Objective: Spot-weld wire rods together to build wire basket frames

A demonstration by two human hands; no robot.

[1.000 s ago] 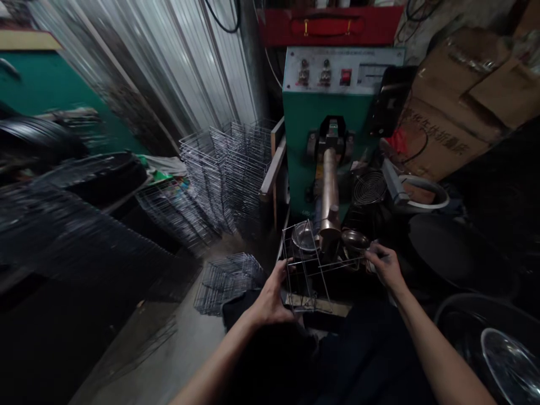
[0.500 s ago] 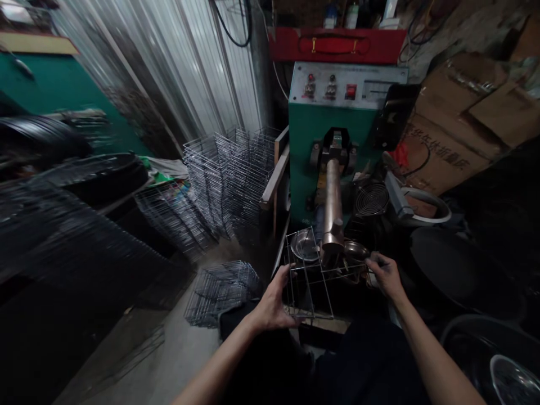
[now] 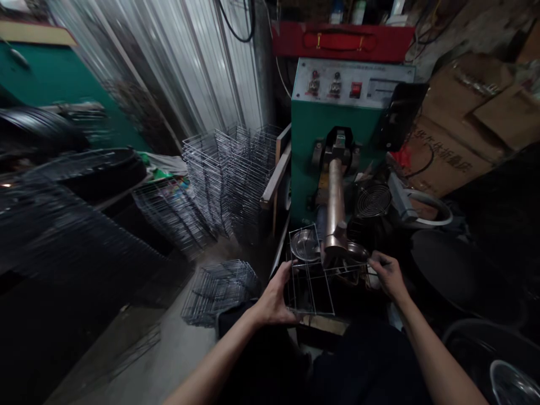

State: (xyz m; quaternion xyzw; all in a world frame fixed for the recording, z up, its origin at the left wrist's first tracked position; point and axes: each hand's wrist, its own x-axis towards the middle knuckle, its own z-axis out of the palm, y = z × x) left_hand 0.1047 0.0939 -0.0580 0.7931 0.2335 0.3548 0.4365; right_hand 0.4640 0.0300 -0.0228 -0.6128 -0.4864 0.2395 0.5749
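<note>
My left hand (image 3: 276, 298) is curled round the left side of a thin wire rack (image 3: 312, 288), thumb above and fingers below. The rack stands tilted under the copper-coloured arm (image 3: 336, 197) of a green machine (image 3: 307, 152). My right hand (image 3: 388, 274) is closed in a pinch to the right of the arm's tip, at the end of a thin wire (image 3: 349, 268) that runs back toward the rack. Whether that wire is joined to the rack I cannot tell. Behind the rack lies a shiny round metal dish (image 3: 305, 245), and a second dish (image 3: 356, 251) sits by my right hand.
Tall stacks of wire baskets (image 3: 228, 180) stand left of the machine, with a lower stack (image 3: 219, 292) on the floor by my left knee. A wooden board (image 3: 276, 177) juts up beside the machine. Cardboard boxes (image 3: 455, 146) and a dark round tub (image 3: 459, 275) are at the right.
The view has shifted slightly, so the machine sits a little further right. Both hands keep their hold, and the rack is at nearly the same place under the arm.
</note>
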